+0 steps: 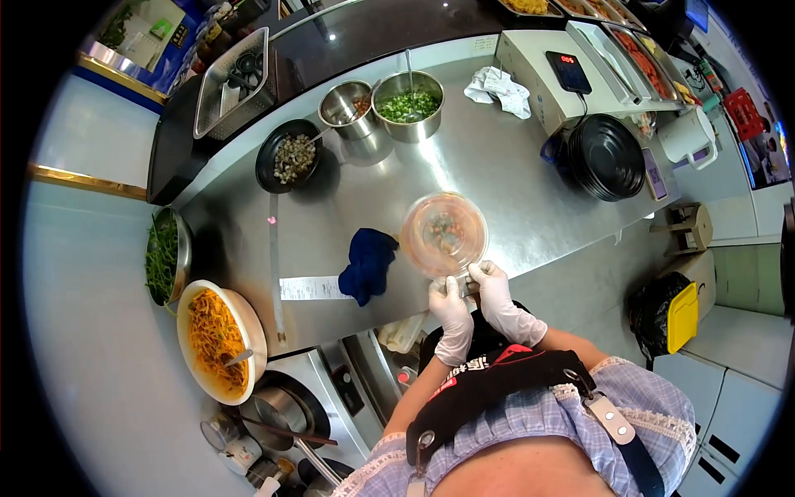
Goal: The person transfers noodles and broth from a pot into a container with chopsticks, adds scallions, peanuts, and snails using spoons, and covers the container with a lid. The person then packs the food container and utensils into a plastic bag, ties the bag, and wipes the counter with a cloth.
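Note:
A round clear container (pixel 445 234) with reddish food inside and a clear lid stands at the near edge of the steel counter (pixel 373 178). My left hand (pixel 451 319), in a white glove, pinches its near rim. Beside it my right hand (pixel 494 298), gloved too, has its thumb and fingers closed on the same rim, a little to the right. The two hands almost touch. To the left lies a crumpled dark blue cloth (pixel 368 265) on a paper receipt (pixel 310 288).
At the back are a steel pot of chopped greens (pixel 407 106), a smaller steel pot (pixel 346 108) and a black bowl (pixel 290 156). Stacked black bowls (pixel 607 157) stand right. A tub of shredded orange food (pixel 252 327) is at the left, above a stove (pixel 331 398).

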The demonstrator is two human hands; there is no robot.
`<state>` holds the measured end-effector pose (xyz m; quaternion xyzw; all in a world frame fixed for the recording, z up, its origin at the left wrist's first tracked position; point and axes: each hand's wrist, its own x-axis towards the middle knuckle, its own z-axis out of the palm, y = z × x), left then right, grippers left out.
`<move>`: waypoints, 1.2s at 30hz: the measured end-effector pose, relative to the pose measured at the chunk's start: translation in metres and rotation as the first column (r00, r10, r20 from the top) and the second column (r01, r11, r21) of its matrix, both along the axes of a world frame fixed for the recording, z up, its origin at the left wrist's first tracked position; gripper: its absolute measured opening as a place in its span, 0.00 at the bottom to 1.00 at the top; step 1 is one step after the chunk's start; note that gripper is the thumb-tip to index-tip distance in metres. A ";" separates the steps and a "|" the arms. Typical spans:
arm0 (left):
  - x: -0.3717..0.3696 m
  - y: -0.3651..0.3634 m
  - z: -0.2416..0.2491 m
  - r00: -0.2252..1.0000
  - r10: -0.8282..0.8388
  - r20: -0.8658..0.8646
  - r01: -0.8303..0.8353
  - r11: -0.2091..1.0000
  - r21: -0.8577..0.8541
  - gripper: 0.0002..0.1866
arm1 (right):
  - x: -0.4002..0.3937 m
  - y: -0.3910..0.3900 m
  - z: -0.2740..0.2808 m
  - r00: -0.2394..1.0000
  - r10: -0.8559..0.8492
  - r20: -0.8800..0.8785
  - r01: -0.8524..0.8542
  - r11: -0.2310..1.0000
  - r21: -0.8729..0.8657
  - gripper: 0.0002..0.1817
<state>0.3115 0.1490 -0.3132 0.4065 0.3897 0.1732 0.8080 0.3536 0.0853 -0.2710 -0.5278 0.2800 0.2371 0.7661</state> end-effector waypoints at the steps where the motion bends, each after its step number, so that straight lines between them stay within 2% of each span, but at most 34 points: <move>1: 0.000 0.000 -0.002 1.000 0.000 -0.002 0.000 1.000 0.001 0.04 | 0.000 0.001 -0.003 1.000 0.000 -0.002 0.000 1.000 0.001 0.06; 4: 0.002 -0.002 0.004 0.997 0.045 0.058 -0.045 0.999 -0.009 0.02 | 0.002 -0.001 -0.010 0.999 0.038 0.014 -0.038 0.999 -0.018 0.08; 7: -0.001 0.001 0.009 0.998 0.038 0.046 -0.038 0.999 0.009 0.04 | 0.003 -0.003 -0.002 0.999 0.040 -0.032 -0.040 0.999 -0.010 0.06; 9: -0.004 0.008 0.011 1.000 -0.020 0.005 0.020 0.998 0.056 0.06 | 0.007 -0.009 0.002 0.993 0.112 -0.020 -0.112 0.994 0.011 0.08; 12: -0.003 0.033 0.007 0.987 0.150 -0.052 -0.154 0.985 -0.074 0.09 | 0.027 -0.019 -0.006 0.997 0.073 0.013 -0.072 0.995 -0.072 0.11; 14: -0.002 0.053 -0.009 0.993 0.108 -0.045 -0.109 0.994 -0.017 0.07 | 0.045 -0.022 -0.012 0.994 0.079 0.069 -0.073 0.993 -0.088 0.13; 16: 0.000 0.064 -0.018 0.997 -0.035 0.072 0.036 0.999 -0.015 0.04 | 0.053 -0.023 -0.028 0.980 0.088 0.181 -0.082 0.996 -0.039 0.12; 17: 0.000 0.065 -0.021 0.998 -0.026 0.054 0.028 0.999 -0.031 0.02 | 0.056 -0.022 -0.031 0.979 0.095 0.183 -0.089 0.995 -0.038 0.12; 19: -0.002 0.068 -0.027 0.997 -0.039 0.074 0.042 0.998 -0.039 0.04 | 0.057 -0.023 -0.036 0.962 0.081 0.262 -0.069 0.996 -0.053 0.12; 20: 0.002 0.071 -0.021 0.993 -0.060 0.104 0.065 0.997 -0.046 0.06 | 0.060 -0.027 -0.034 0.960 0.085 0.268 -0.074 0.996 -0.051 0.12; 22: 0.005 0.081 -0.007 0.993 -0.089 0.078 0.094 0.993 -0.068 0.07 | 0.072 -0.037 -0.031 0.962 0.258 0.092 -0.254 0.966 -0.056 0.11; 23: 0.006 0.086 0.003 0.992 -0.122 0.041 0.126 0.987 -0.098 0.08 | 0.080 -0.038 -0.025 0.966 0.257 0.039 -0.254 0.964 -0.079 0.11; 24: 0.010 0.093 0.009 0.991 -0.124 0.042 0.127 0.987 -0.099 0.08 | 0.088 -0.035 -0.011 0.966 0.256 0.039 -0.252 0.964 -0.080 0.11; 26: 0.027 0.108 0.015 0.984 -0.175 -0.013 0.174 0.984 -0.038 0.09 | 0.108 -0.024 0.013 0.934 0.317 0.165 -0.257 0.916 -0.310 0.13; 28: 0.035 0.117 0.004 0.984 -0.176 0.019 0.176 0.984 -0.017 0.10 | 0.125 -0.018 0.004 0.916 0.349 0.198 -0.285 0.913 -0.293 0.12; 30: 0.038 0.128 -0.003 0.951 -0.308 0.026 0.309 0.948 -0.070 0.10 | 0.136 -0.013 -0.008 0.896 0.359 0.261 -0.305 0.925 -0.227 0.10; 31: 0.037 0.129 -0.007 0.951 -0.309 0.006 0.308 0.946 -0.101 0.09 | 0.140 -0.014 -0.013 0.893 0.365 0.263 -0.311 0.923 -0.228 0.10; 34: 0.038 0.129 -0.008 0.957 -0.287 0.045 0.290 0.953 -0.088 0.09 | 0.141 -0.017 -0.013 0.880 0.396 0.262 -0.332 0.908 -0.257 0.09; 35: 0.039 0.133 -0.009 0.957 -0.286 0.048 0.289 0.953 -0.087 0.09 | 0.144 -0.019 -0.007 0.852 0.472 0.229 -0.392 0.863 -0.319 0.09; 36: 0.039 0.141 -0.009 0.933 -0.359 -0.009 0.359 0.933 -0.012 0.11 | 0.148 -0.020 -0.002 0.818 0.542 0.193 -0.447 0.810 -0.380 0.09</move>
